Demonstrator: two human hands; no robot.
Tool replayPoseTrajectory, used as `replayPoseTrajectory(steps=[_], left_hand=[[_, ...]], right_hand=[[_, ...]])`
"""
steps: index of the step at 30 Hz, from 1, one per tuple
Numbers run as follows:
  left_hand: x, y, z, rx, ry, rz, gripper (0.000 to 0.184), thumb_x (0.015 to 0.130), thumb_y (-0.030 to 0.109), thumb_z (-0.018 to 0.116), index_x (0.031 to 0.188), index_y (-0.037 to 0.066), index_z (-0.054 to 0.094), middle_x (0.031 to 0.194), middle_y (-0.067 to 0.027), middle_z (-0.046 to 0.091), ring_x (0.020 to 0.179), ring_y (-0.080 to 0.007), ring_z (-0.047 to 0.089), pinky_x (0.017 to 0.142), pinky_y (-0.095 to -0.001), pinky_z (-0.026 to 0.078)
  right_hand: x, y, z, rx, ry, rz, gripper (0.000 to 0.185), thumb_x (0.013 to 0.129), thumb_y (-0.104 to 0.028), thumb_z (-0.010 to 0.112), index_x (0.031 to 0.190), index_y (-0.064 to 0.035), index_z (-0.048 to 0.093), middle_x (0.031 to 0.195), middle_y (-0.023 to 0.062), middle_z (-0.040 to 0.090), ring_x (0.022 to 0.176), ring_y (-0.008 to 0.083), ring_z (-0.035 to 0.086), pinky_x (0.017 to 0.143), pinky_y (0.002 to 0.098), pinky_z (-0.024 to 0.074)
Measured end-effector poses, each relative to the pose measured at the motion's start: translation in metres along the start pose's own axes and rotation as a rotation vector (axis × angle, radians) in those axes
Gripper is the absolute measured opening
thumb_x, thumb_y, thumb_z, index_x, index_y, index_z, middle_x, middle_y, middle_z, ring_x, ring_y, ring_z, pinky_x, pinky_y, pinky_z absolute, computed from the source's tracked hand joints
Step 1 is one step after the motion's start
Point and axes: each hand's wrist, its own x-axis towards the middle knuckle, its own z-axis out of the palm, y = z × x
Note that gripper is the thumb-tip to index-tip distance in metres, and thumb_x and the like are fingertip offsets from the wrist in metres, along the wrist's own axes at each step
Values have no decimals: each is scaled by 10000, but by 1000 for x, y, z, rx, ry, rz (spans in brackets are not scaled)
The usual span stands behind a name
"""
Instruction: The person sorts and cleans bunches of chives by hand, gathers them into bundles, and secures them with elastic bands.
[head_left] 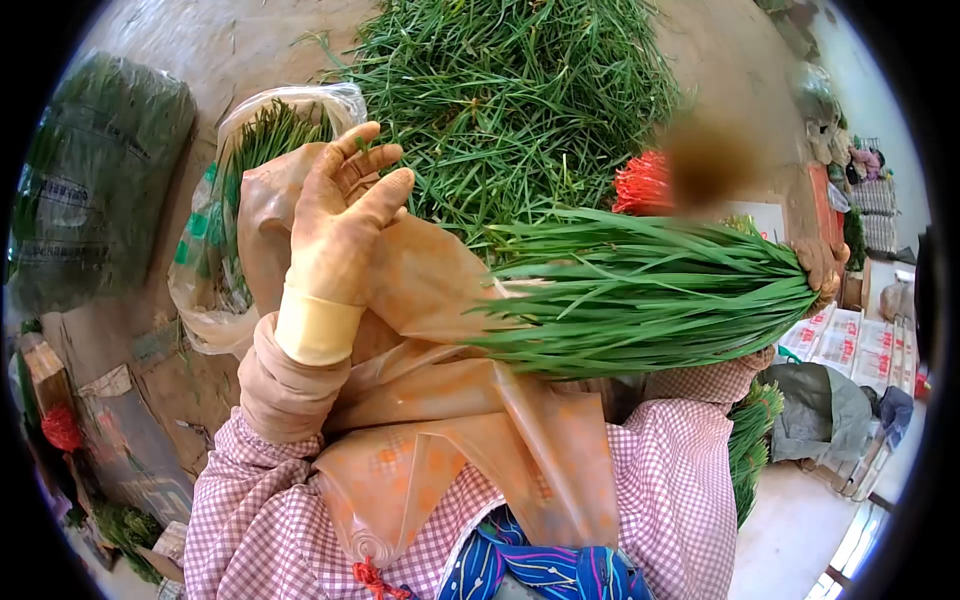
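My left hand point(345, 220), in a tan glove with a pale yellow cuff, is raised with its fingers apart and slightly curved. It holds nothing and is above the orange-tinted plastic apron point(430, 285). At the right, my right hand point(822, 270) grips a bunch of long green leaves point(660, 290) by one end. The leaves fan out leftward over my lap, their tips near the apron. Beyond them lies a large heap of loose green leaves point(520, 110). Red ties point(641, 183) sit beside the heap, partly behind a brown blur.
A plastic bag point(210, 310) with upright green stalks stands left of my left hand. Farther left is a large wrapped bundle point(95, 190). A grey-green bag point(820, 410) and printed white boxes point(850, 345) lie at the right. More greens point(752, 440) are beside my right sleeve.
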Motion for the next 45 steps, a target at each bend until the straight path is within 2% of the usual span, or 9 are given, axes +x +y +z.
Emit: replayPoseTrajectory(steps=[6,10,11,16,19,30,32,36,45], left_hand=[[-3,-3,-11,247,-316,-55,220,935,187,601,1053,10,661,898,-28,660,796,-84,583,707,-204,478],[-6,-29,1,578,-405,110,380,929,392,574,1092,58,651,925,-107,688,859,-199,644,787,-299,490],[-6,-22,6,656,-471,109,360,957,329,571,1141,27,633,936,-29,661,844,-102,587,787,-247,476],[-1,-33,26,875,-542,51,334,946,344,581,1038,27,634,817,-19,635,755,-112,569,697,-250,463],[4,-45,30,213,-565,-201,207,955,261,586,894,65,601,743,36,538,642,-76,474,592,-206,385],[31,-37,12,-546,-53,-262,187,949,227,596,834,86,552,692,4,518,584,-104,486,503,-230,414],[30,-31,8,-306,113,-75,155,930,193,623,854,73,561,711,6,538,599,-91,489,519,-222,424],[3,-16,27,57,-61,319,179,899,147,657,1024,25,615,793,16,597,714,-44,536,618,-180,447],[-47,-16,45,532,-527,-118,169,877,118,646,1008,14,675,815,18,638,725,-40,557,656,-200,459]], right_hand=[[-4,5,-5,35,25,-49,323,892,-18,523,1208,50,512,732,-34,493,712,96,525,860,300,425],[-3,9,-3,62,24,-60,322,893,-19,521,1208,48,512,737,-33,499,718,97,529,864,300,425],[-2,10,-3,65,26,-63,322,893,-20,521,1207,47,512,739,-33,500,720,97,530,865,300,425],[-1,13,0,97,19,-64,320,894,-21,518,1207,45,512,745,-32,508,727,97,535,870,299,425],[1,13,2,64,-20,-33,313,909,-48,515,1210,37,512,754,-30,517,749,98,544,879,298,425],[7,50,28,53,-16,-50,319,922,-78,527,1225,21,510,773,-24,504,715,102,498,826,310,412],[5,37,23,82,-7,-63,297,924,-72,518,1205,25,513,776,-22,506,721,98,505,831,309,414],[4,36,16,54,-21,-89,275,930,-82,509,1182,28,514,790,-25,508,731,95,512,837,307,415],[4,34,18,11,-12,-72,266,948,-98,483,1170,41,524,782,-24,497,738,98,506,847,321,414]])
